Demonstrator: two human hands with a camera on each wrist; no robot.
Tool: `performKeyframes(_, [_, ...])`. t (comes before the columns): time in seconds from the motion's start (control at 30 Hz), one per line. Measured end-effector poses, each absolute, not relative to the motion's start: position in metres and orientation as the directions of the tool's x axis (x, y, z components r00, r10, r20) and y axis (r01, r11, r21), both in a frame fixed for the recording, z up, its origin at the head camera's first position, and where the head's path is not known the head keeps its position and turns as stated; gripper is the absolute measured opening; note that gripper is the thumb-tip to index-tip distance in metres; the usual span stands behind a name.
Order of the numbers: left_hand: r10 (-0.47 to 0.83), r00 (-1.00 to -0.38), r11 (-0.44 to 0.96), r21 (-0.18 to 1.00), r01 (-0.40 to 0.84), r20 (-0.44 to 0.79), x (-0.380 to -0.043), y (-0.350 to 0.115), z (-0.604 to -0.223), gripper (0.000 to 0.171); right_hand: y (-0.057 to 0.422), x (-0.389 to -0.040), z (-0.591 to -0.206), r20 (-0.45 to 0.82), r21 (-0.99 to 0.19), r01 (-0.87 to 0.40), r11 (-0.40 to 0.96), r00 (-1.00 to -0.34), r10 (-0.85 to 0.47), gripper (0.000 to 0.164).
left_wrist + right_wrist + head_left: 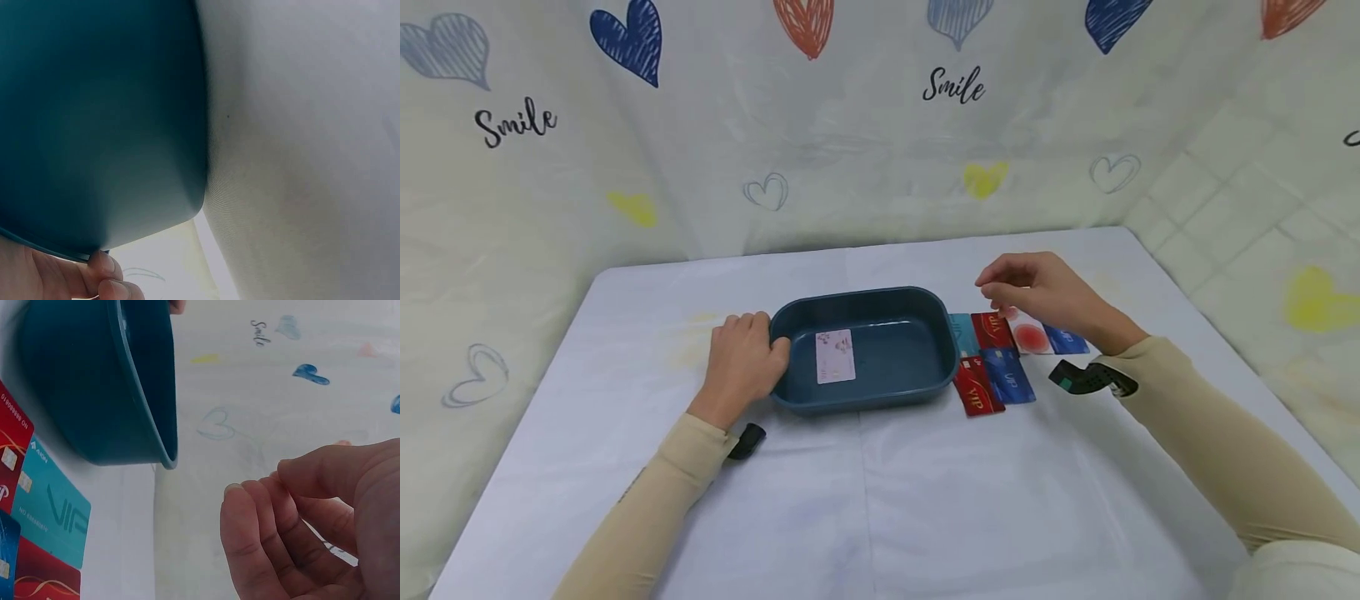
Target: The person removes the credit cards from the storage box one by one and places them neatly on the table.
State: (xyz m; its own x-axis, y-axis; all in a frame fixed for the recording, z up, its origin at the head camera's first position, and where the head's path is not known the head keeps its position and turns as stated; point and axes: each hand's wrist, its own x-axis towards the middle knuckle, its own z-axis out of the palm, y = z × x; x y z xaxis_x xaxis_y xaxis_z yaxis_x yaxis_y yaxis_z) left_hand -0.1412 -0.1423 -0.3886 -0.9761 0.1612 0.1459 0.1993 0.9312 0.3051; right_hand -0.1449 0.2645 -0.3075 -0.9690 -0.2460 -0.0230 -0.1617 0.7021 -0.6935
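My left hand [741, 358] grips the left end of a dark teal plastic basin [895, 358], its thumb over the rim. A pale pink card [835, 357] lies flat inside, left of the middle. Over the cards at the basin's right end hovers my right hand [1037, 287], fingers loosely bent and holding nothing. Beneath it are a red card [991, 331], a white card with red circles [1032, 337] and a blue card [1066, 340]. A teal VIP card [55, 503] lies against the basin's side. Closer to me are another blue card [1009, 377] and a red VIP card [978, 387].
A white cloth [865, 500] covers the table. Behind it hangs a pale backdrop [865, 142] printed with hearts and "Smile". Each wrist wears a black band, the right wristband [1090, 377] showing near the blue cards.
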Motion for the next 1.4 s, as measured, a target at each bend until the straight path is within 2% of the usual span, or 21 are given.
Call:
performKeyframes(0.7, [0.155,-0.974,0.93,0.307,0.2,0.163,-0.145,-0.143,-0.392,0.03,0.237,-0.163,-0.306,-0.012,-0.743,-0.204,0.637,-0.948,-0.318,0.02])
performKeyframes(1.0, [0.155,-0.972,0.929,0.31,0.203,0.175,-0.144,-0.145,-0.388,0.028,0.222,-0.171,-0.306,0.028,-0.759,-0.265,0.595,-0.926,-0.377,0.018])
performKeyframes(1.4, [0.156,-0.974,0.927,0.315,0.202,0.165,-0.143,-0.146,-0.387,0.026,0.198,-0.182,-0.31,0.02,-0.789,-0.268,0.553,-0.911,-0.413,0.019])
